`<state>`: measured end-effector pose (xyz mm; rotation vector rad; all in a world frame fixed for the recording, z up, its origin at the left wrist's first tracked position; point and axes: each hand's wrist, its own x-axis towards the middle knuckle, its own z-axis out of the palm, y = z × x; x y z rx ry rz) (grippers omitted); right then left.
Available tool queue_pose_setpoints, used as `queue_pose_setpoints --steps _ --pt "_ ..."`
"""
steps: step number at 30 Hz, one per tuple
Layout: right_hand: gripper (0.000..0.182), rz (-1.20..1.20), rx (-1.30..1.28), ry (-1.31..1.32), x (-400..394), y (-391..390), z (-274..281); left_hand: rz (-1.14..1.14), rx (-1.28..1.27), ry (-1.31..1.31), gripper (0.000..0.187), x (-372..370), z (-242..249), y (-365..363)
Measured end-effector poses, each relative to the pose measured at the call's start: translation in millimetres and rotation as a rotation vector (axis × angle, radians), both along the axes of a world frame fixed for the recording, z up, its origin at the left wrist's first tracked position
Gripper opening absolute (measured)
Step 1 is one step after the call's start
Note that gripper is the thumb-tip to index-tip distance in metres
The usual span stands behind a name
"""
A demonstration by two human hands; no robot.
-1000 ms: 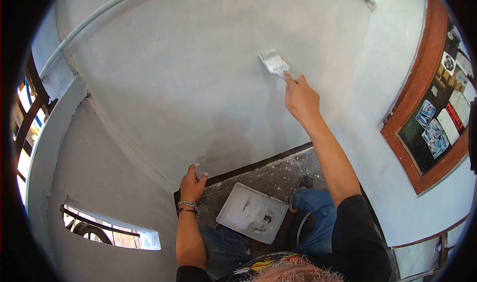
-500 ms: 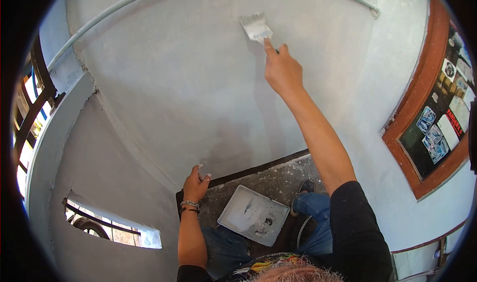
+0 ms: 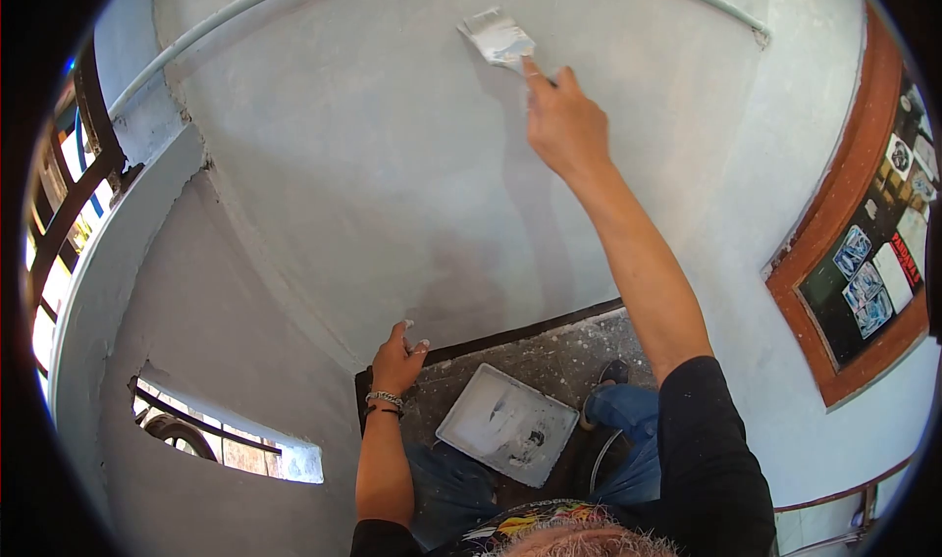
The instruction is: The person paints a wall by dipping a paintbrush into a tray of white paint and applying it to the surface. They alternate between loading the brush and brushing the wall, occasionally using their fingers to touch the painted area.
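Note:
My right hand [image 3: 569, 125] is closed on a wide paint brush [image 3: 498, 39] whose white-coated head lies against the upper part of the grey-white wall [image 3: 392, 155]. The index finger points along the ferrule. Lower left, my left hand [image 3: 397, 361], with a bracelet on the wrist, is raised beside the wall's base; its fingers are partly curled and apart, white paint on the tips, holding nothing. A paint tray [image 3: 507, 424] with grey-white paint and a dark patch sits below, between my legs.
A pipe [image 3: 235, 7] curves along the wall's top. At right hangs a wooden-framed board [image 3: 834, 375] with stickers. A low wall with a slot opening [image 3: 221, 439] and a dark metal grille [image 3: 74, 194] stand at left. My foot [image 3: 613, 372] is on the speckled floor.
The brush in my right hand has moved slightly up and left along the wall, and its head is tilted more to the left. The whole view has shifted a little.

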<state>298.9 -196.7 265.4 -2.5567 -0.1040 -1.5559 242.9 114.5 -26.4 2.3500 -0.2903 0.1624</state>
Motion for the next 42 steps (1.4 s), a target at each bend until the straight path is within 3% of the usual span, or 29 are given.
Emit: queue_pose_setpoints --steps 4,7,10,13,16,19,22,25,31,34,37,40,42 --pt "0.043 -0.089 0.029 -0.192 -1.5 -44.7 23.6 0.006 0.012 0.037 0.05 -4.7 7.6 -0.3" --pt "0.041 -0.179 0.022 -0.076 7.2 -70.0 14.7 0.006 -0.012 0.02 0.05 -4.4 4.1 3.2" --pt "0.04 -0.216 -0.043 0.138 -5.4 -70.9 -39.3 0.014 -0.037 0.02 0.051 -5.3 5.8 3.1" --pt "0.042 -0.042 0.069 0.083 -26.7 -61.1 -42.9 0.011 0.01 -0.012 0.051 -3.2 0.8 2.6" --pt "0.043 0.025 0.003 -0.159 -12.1 -35.0 5.4 0.007 0.012 0.021 0.051 -2.5 2.7 -0.2" --pt "0.043 0.083 0.075 -0.201 10.0 -4.4 42.0 0.034 0.029 0.03 0.05 -2.8 3.2 -0.1" --pt "0.043 0.01 -0.009 -0.159 29.6 11.3 6.7 0.046 0.028 0.041 0.051 -5.5 7.1 1.5" --pt "0.042 0.096 -0.007 -0.02 8.6 20.5 -39.7 0.042 0.019 0.042 0.051 -5.8 6.0 5.9" --pt "0.044 0.177 -0.053 -0.171 13.7 67.5 16.4 0.049 0.031 0.045 0.051 -3.0 3.9 7.5" --pt "0.045 0.022 -0.127 -0.047 28.5 76.9 12.7 0.057 0.008 0.051 0.052 -4.4 5.2 9.6" --pt "0.045 0.038 -0.12 0.173 4.3 68.7 -21.9 0.048 0.001 0.053 0.052 -7.3 6.1 10.7" --pt "0.042 0.203 -0.073 -0.002 -12.1 43.9 -29.0 0.053 0.013 0.015 0.051 -9.1 2.6 11.1" --pt "0.042 0.121 -0.02 -0.091 -6.3 29.0 -4.9 0.056 0.017 0.031 0.051 -8.0 0.6 10.2"
